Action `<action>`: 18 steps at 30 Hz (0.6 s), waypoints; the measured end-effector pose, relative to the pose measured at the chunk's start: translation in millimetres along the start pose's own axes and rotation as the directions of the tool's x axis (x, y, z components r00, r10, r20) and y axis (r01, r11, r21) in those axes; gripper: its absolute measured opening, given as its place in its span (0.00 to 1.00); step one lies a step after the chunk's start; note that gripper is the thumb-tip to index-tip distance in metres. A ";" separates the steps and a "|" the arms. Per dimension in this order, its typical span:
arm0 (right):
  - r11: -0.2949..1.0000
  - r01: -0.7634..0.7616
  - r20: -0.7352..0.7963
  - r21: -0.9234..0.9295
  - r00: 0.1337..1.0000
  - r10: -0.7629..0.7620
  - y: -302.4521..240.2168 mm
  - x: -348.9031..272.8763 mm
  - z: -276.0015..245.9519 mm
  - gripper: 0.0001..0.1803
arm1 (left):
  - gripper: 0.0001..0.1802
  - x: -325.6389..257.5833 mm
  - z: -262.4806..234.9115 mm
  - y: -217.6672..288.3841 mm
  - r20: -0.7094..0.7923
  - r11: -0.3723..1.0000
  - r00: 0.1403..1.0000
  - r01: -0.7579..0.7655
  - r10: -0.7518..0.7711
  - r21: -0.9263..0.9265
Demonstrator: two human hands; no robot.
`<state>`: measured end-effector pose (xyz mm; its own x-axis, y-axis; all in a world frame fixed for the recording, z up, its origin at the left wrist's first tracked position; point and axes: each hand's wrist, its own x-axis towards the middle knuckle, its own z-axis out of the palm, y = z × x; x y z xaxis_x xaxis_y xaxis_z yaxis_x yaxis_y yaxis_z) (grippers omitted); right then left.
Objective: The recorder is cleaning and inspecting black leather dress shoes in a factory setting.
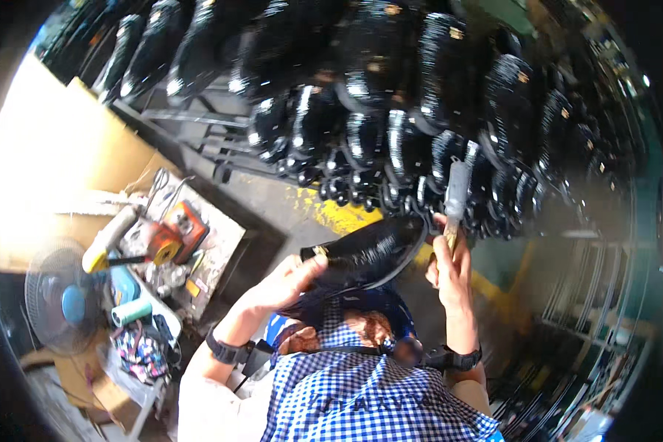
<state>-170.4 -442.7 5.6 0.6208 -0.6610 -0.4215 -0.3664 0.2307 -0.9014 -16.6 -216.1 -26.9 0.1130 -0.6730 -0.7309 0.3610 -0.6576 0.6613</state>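
Rows of glossy black shoes are hanging on racks across the whole upper background, above a grey floor with a yellow painted stripe. Lower left, a cluttered bench is carrying an orange tool, tape rolls and bottles, with a small fan standing beside it. At the centre, the left hand is cupping one black shoe from below, its fingers curling closed around the heel end and holding it level in front of the blue checked shirt. Just right of the shoe's toe, the right hand is wrapping its fingers tightly around a brush handle, which is pointing upward toward the hanging rows.
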 end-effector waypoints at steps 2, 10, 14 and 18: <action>0.974 0.220 0.043 -0.050 0.975 -0.218 3.2 -1.6 23.2 0.15 | 0.23 -2.1 3.7 -21.4 -0.079 0.552 0.966 -0.207 0.246 -0.807; 0.628 0.640 0.564 -0.443 0.743 -0.360 20.2 -26.2 54.7 0.13 | 0.26 6.3 2.9 -72.2 -0.168 0.093 0.946 -0.200 0.277 -0.975; 0.473 0.758 0.727 -0.450 0.618 -0.299 34.0 -40.5 59.8 0.16 | 0.25 13.6 1.7 -85.1 -0.221 0.058 0.959 -0.234 0.176 -0.970; 0.314 0.710 0.566 -0.631 0.697 -0.439 32.7 -18.4 62.2 0.15 | 0.25 12.9 4.1 -83.8 -0.211 0.090 0.942 -0.242 0.263 -0.966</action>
<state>-150.6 -378.7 -22.2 0.9863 -0.1581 0.0462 -0.1114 -0.8470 -0.5198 -49.2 -171.0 -91.1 0.3966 -0.7350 -0.5500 0.8995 0.4307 0.0730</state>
